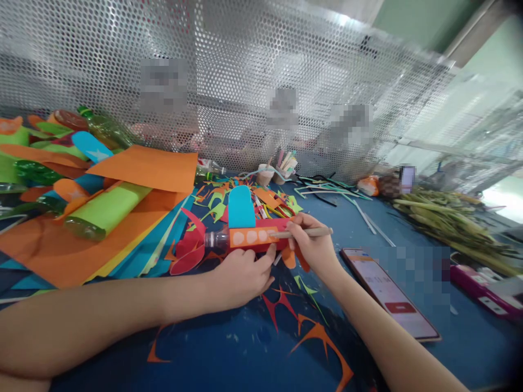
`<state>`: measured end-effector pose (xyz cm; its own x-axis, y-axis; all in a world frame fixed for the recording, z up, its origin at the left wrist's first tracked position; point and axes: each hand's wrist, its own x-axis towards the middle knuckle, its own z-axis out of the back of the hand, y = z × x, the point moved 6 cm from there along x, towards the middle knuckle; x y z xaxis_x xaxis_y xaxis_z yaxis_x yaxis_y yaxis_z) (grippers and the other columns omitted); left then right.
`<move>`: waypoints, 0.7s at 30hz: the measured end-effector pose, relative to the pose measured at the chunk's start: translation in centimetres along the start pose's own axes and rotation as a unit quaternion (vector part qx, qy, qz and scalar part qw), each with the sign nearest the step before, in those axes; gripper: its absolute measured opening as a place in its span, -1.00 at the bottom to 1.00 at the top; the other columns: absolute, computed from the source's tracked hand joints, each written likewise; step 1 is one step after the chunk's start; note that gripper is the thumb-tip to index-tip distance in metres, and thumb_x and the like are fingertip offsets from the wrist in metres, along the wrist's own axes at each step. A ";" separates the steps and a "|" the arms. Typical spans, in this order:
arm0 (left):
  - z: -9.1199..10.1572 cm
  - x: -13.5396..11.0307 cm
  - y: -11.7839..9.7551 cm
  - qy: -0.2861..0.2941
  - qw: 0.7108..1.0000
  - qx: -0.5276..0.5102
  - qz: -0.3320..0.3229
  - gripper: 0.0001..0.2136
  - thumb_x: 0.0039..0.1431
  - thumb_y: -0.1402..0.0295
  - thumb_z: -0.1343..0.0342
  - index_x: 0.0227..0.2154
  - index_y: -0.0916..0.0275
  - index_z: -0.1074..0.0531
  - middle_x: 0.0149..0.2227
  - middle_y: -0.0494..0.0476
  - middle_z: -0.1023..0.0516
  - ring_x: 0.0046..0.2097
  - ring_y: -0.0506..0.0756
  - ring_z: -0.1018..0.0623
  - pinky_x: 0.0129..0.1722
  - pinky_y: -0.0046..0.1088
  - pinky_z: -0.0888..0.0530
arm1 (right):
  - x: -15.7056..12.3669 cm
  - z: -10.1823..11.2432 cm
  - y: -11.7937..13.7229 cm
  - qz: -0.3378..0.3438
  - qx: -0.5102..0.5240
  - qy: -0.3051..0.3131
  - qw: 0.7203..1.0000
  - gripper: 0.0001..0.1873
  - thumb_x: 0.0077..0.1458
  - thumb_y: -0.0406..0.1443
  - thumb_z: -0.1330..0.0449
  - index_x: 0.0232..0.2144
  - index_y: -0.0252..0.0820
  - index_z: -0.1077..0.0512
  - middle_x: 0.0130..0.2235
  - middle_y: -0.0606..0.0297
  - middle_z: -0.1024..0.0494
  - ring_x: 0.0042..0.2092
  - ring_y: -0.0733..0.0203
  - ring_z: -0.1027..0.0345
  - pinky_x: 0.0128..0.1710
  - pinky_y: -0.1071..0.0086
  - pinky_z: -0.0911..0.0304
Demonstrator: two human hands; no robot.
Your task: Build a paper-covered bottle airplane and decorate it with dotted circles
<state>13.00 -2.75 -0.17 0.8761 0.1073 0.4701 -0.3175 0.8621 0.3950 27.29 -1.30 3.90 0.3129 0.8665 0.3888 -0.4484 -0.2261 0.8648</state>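
Note:
A plastic bottle [219,240] lies on its side, wrapped in red paper with an orange strip [266,236] along it. The strip bears a row of pale round spots. A blue rounded paper piece [241,207] stands up from the bottle, and red paper petals [191,247] surround its neck end. My left hand [245,275] is closed against the near side of the bottle, its index finger pressed on it. Pinched in my right hand [308,239] is a thin paintbrush [318,232], its tip at the strip near the spots.
Orange paper sheets [147,166] and a green-wrapped bottle [108,211] are piled at left. Cups [265,173] with brushes and pens stand by the perforated metal screen [237,71]. A phone [388,294] lies at right, near dried stalks [453,223]. Orange scraps [322,340] lie in front.

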 end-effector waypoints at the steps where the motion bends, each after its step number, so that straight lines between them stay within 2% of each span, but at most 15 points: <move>1: 0.0 0.0 0.0 -0.001 1.000 0.000 0.000 -0.64 0.31 0.25 0.19 -0.09 0.30 -0.45 0.09 0.25 -0.39 -0.47 0.05 -0.44 -0.61 -0.36 -0.33 | 0.0 0.0 0.0 0.000 -0.001 -0.001 1.000 -0.72 0.02 -0.29 -0.12 -0.67 -0.13 -0.20 -0.76 0.50 -0.28 -0.68 0.37 -0.08 -0.60 0.46 -0.03; 10: 0.2 0.1 0.1 -0.005 1.000 -0.002 0.001 -0.64 0.30 0.25 0.17 -0.06 0.33 -0.43 0.08 0.26 -0.40 -0.48 0.05 -0.44 -0.61 -0.35 -0.33 | 0.0 0.0 0.2 0.004 -0.009 0.000 1.000 -0.71 0.02 -0.31 -0.12 -0.68 -0.13 -0.19 -0.76 0.50 -0.29 -0.68 0.37 -0.10 -0.59 0.47 -0.06; 21: 0.0 0.0 0.0 -0.004 1.000 -0.001 -0.002 -0.64 0.31 0.25 0.19 -0.14 0.32 -0.47 0.08 0.28 -0.40 -0.48 0.04 -0.43 -0.60 -0.36 -0.31 | 0.0 0.1 0.1 0.007 -0.009 -0.006 1.000 -0.71 0.05 -0.29 -0.12 -0.67 -0.13 -0.21 -0.75 0.49 -0.31 -0.65 0.37 -0.12 -0.54 0.47 -0.10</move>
<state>13.00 -2.77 -0.24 0.8749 0.0994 0.4740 -0.3122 0.8640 0.3951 27.29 -1.31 4.05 0.3172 0.8580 0.4041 -0.4678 -0.2291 0.8536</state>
